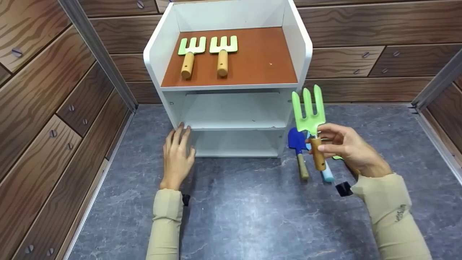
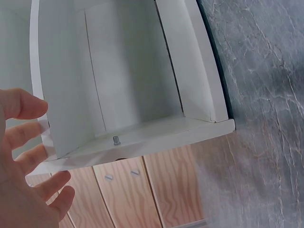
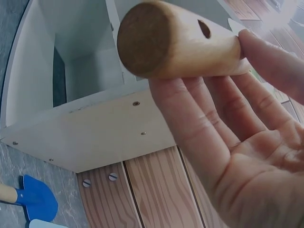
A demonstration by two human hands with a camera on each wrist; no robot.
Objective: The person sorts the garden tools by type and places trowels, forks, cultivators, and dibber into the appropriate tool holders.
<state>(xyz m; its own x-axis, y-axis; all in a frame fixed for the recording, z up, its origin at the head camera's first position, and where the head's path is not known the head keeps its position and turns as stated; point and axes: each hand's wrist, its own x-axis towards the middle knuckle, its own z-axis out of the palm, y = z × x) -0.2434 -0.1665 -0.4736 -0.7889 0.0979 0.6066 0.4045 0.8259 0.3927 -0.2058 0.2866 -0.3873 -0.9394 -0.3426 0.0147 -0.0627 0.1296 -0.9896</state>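
Observation:
My right hand [image 1: 346, 151] holds a green three-pronged garden fork [image 1: 309, 121] by its wooden handle, prongs up, to the right of the white shelf unit [image 1: 231, 87]. The right wrist view shows the handle's round end [image 3: 145, 42] between thumb and fingers. My left hand [image 1: 177, 157] rests at the unit's left front edge with loosely extended fingers; the left wrist view shows these fingers [image 2: 31, 159] at the shelf board's edge. Two green hand rakes with wooden handles, one on the left [image 1: 188, 63] and one on the right [image 1: 222, 61], lie side by side on the brown top.
On the grey floor right of the unit lie a blue shovel [image 1: 297, 139] and a light blue-handled tool [image 1: 327, 175]. A green piece [image 1: 338, 157] shows partly behind my right hand. Wood-patterned walls [image 1: 361, 29] stand behind and at both sides.

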